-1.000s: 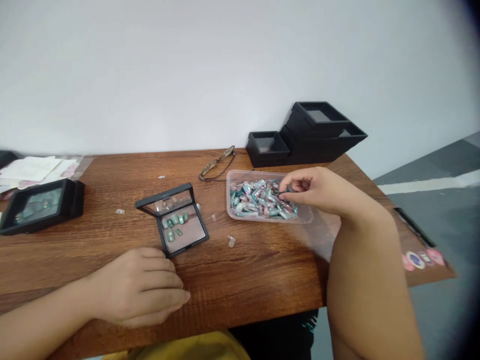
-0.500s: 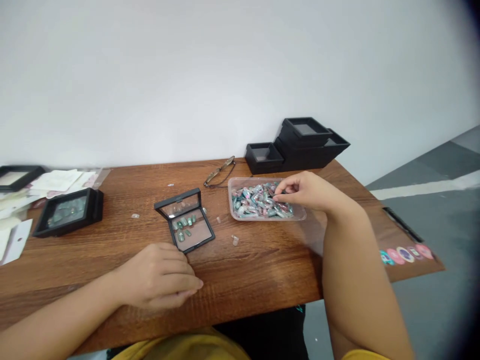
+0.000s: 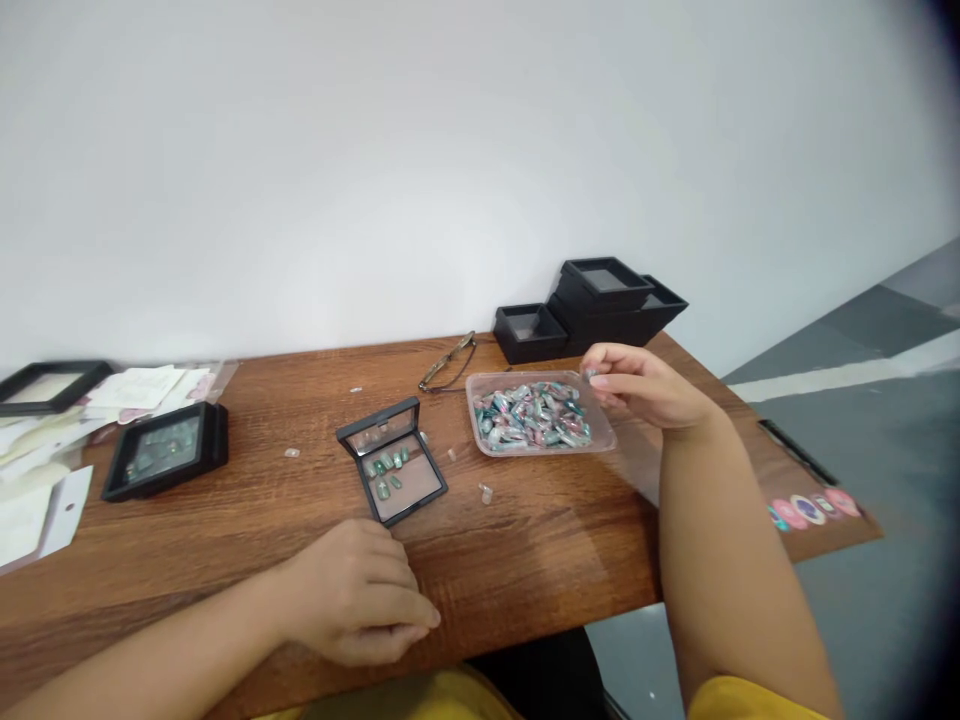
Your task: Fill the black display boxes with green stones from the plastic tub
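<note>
My right hand (image 3: 637,388) is over the right end of a clear plastic tub (image 3: 546,450), its thumb and forefinger pinched on a small greenish press-on nail (image 3: 591,374). Heaped in the tub are loose press-on nails (image 3: 529,412) in teal, pink and silver. My left hand (image 3: 361,595) rests on the table with its fingers curled together and nothing visible in them. Just beyond it an open black display case (image 3: 411,505) holds several green press-on nails (image 3: 384,466) in its base, its lid tilted up behind them.
Black frame boxes (image 3: 600,310) are stacked against the wall at the back right. Eyeglasses (image 3: 450,362) lie behind the tub. A closed black case (image 3: 165,450) and white cards (image 3: 139,390) lie at left. Small clear pieces (image 3: 486,493) dot the wooden table (image 3: 525,560).
My right hand has lifted from the heap of nails to the tub's right end, with a nail pinched in it. The view has shifted slightly; my left hand still rests by the display case.
</note>
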